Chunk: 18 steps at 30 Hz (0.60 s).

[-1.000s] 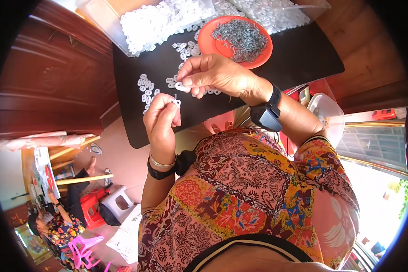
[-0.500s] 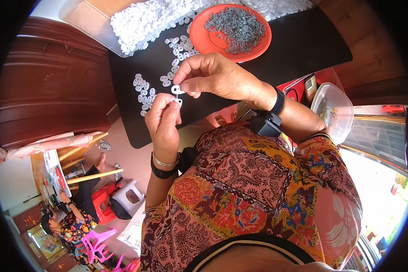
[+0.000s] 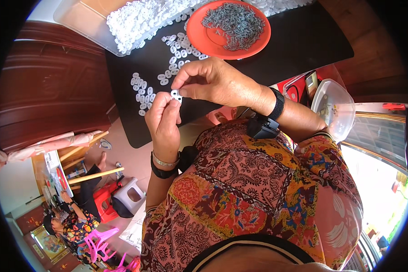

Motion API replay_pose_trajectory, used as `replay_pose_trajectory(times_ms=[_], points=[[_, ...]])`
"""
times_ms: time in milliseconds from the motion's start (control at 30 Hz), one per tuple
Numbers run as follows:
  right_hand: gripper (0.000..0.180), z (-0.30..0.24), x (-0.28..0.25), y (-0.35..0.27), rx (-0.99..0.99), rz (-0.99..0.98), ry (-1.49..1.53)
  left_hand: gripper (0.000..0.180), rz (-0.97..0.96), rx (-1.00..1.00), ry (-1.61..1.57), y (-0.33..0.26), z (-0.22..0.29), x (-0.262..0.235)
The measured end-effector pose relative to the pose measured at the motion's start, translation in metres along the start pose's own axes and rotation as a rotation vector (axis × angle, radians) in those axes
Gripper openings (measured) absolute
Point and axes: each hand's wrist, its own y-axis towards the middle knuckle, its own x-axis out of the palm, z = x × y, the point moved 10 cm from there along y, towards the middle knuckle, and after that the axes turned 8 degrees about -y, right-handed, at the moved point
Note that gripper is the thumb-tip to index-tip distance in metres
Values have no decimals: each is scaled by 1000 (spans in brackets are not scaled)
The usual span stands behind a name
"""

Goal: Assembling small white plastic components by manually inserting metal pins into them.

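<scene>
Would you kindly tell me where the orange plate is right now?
In the head view, the orange plate sits at the top, slightly right of centre, on the black table, beyond the right hand.

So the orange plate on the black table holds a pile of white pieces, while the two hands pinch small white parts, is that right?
Not quite: the head view shows small grey metallic pieces piled on the orange plate. The rest holds: black table, left hand and right hand pinching small white parts.
</scene>
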Motion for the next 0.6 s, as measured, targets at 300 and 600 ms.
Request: replay_pose_trajectory(times_ms=[300,600], points=[[13,0,7,-13,83,8,139,16,-24,-13,-6,-1,-3,2],[15,18,1,-15,42,128,185,16,-14,7,48,-2,-1,4]])
